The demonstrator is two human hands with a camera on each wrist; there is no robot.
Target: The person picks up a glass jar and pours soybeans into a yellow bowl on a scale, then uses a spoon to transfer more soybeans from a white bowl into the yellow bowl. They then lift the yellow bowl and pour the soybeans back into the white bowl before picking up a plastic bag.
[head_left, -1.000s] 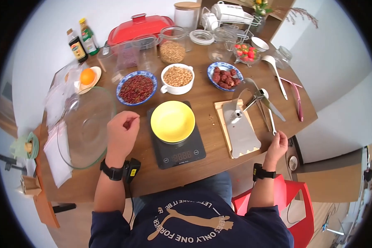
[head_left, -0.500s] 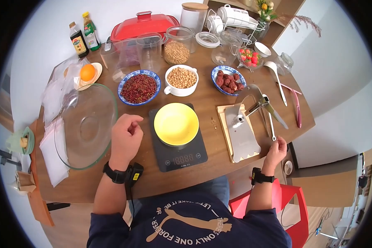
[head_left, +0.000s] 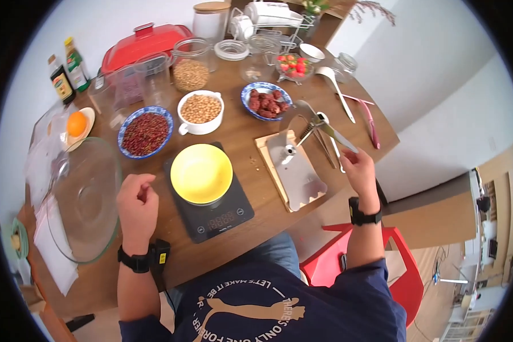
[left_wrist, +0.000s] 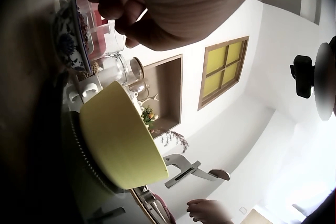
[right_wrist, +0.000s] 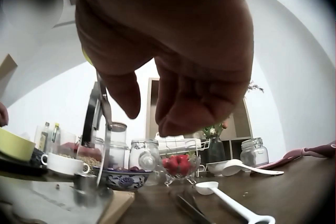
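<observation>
My left hand (head_left: 137,205) hovers by the left side of a black kitchen scale (head_left: 233,211), fingers loosely curled around nothing. A yellow bowl (head_left: 202,172) sits on the scale. At the table's right edge my right hand (head_left: 359,171) hangs in the air, its fingers loosely bent and holding nothing. It is nearest to a knife blade (head_left: 341,137), a long white measuring spoon (right_wrist: 231,201) and dark metal tongs (head_left: 327,151). Left of these, a metal plate (head_left: 299,176) with an upright curved piece lies on a wooden board (head_left: 268,166).
A glass bowl (head_left: 85,199) stands at the left. Behind are red peppercorns (head_left: 146,131), a white cup of soybeans (head_left: 199,109), a blue-rimmed bowl of dark red lumps (head_left: 265,101), strawberries (head_left: 293,65) and jars. A white ladle (head_left: 339,94) and pink utensil (head_left: 369,125) lie right.
The head view has swung to the right. My right hand has moved away from me, up beside the knife tip and measuring spoon. The left hand stays beside the scale.
</observation>
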